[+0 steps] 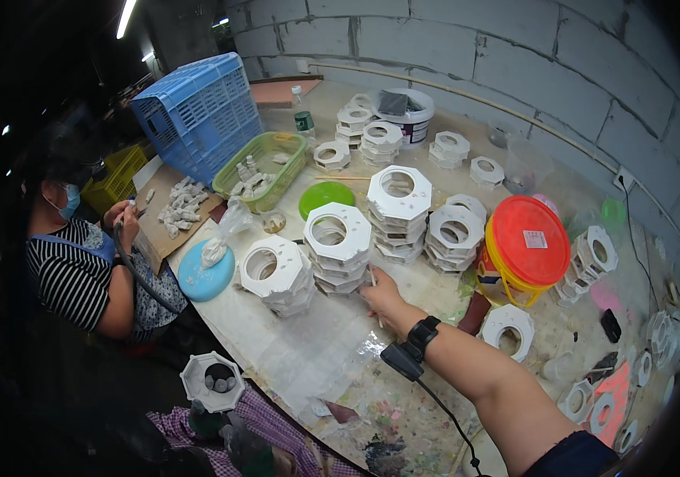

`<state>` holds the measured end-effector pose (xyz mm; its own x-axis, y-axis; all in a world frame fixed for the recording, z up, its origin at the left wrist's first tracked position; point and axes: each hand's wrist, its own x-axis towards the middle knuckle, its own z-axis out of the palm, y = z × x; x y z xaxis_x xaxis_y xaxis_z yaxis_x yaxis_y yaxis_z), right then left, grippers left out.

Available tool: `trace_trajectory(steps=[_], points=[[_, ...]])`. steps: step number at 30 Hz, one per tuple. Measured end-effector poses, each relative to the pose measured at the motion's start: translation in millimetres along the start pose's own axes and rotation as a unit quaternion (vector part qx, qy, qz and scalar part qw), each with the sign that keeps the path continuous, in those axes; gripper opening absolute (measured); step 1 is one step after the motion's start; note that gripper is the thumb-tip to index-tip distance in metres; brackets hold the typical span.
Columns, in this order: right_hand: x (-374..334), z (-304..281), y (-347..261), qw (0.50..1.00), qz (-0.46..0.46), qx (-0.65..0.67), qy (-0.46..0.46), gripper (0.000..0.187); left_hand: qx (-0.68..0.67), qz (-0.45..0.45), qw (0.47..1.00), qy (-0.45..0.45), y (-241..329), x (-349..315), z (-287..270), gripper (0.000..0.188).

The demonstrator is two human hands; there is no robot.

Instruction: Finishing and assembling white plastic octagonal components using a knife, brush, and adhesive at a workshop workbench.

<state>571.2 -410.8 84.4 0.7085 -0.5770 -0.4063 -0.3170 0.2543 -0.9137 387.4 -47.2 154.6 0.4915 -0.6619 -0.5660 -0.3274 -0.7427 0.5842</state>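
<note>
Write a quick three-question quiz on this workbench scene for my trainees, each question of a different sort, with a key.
1. Multiple choice: What colour is the lid on the yellow bucket?
A) Green
B) Red
C) White

2. True or false: The person's left hand holds a white octagonal frame.

3. Fill in the blank: Seen from the person's side, the blue crate stands to the ____ of the white bucket.

Key:
1. B
2. True; its fingers show through the opening.
3. left
</note>
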Motion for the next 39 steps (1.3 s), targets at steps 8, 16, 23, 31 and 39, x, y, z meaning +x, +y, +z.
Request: trace_trajectory(steps=[8,16,23,31,39], points=[[16,11,10,0.999,-0.037,-0.001,0.006,0.068,-0.016,-0.03,0.999,-0.016,-1,4,0,0.039],[28,-2,8,0.995,-0.059,-0.083,0.022,0.061,-0.016,-0.062,0.998,-0.011,9,9,3,0.041],[55,-26,10,0.985,-0.099,-0.129,0.063,0.052,0.015,-0.066,0.997,-0.048,9,19,3,0.045],[71,-35,-7,0.989,-0.068,-0.126,0.032,0.049,0.055,-0.068,0.993,-0.073,1,25,5,0.05],[110,-31,-33,0.998,-0.012,-0.054,0.041,0.05,0.022,-0.024,0.997,-0.069,-11,25,-3,0.048]])
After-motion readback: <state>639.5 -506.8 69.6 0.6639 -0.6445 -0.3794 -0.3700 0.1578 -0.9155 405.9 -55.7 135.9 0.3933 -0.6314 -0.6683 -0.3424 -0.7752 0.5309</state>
